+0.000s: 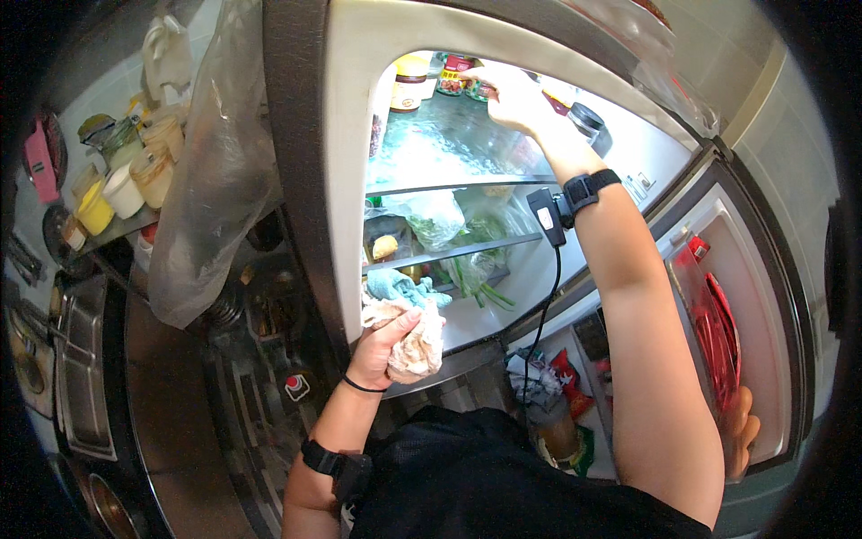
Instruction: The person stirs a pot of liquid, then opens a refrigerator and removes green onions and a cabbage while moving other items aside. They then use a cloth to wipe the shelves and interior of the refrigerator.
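My left hand (377,357) grips a bunched whitish cloth (419,350), with a light blue cloth (404,288) on top of it. This hand is at the front of the open refrigerator, before its lower shelves. My right hand (513,101) reaches deep over the glass top shelf (438,135). Its fingers are at a small green-labelled jar (478,90); strong glare hides whether they hold it. Left of these fingers stands a red-labelled jar (452,74), and farther left a yellow-lidded jar (407,87). A black-lidded jar (587,120) stands to the right, beside my wrist.
Bagged green vegetables (471,256) fill the lower shelves. The refrigerator door (761,350) hangs open on the right, with eggs (744,424) in its rack. A cable (539,330) trails from my right wrist device. A plastic bag (215,175) hangs left, near a counter with several tubs (124,192).
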The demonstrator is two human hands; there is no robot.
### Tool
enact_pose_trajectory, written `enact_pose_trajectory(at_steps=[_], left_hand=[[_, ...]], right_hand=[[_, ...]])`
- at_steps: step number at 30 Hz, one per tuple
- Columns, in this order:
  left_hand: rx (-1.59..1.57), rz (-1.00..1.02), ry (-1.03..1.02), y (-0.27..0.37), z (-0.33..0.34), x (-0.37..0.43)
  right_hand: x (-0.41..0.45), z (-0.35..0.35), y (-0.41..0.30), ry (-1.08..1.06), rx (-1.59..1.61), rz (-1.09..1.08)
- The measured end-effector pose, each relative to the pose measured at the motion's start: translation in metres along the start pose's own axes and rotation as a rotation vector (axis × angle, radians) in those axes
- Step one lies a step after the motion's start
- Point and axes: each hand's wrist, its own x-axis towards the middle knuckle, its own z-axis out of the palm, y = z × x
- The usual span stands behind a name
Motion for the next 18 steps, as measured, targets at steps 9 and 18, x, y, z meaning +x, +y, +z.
enact_pose_trajectory(at_steps=[9,18], left_hand=[[0.012,-0.029,-0.017,-0.002,-0.006,0.008],[0.001,-0.025,0.044,0.003,0.01,0.007]], right_hand=[[-0.01,0.001,-0.002,0.087,-0.114,0.166],[-0.012,0.003,0.02,-0.282,-0.172,0.409]])
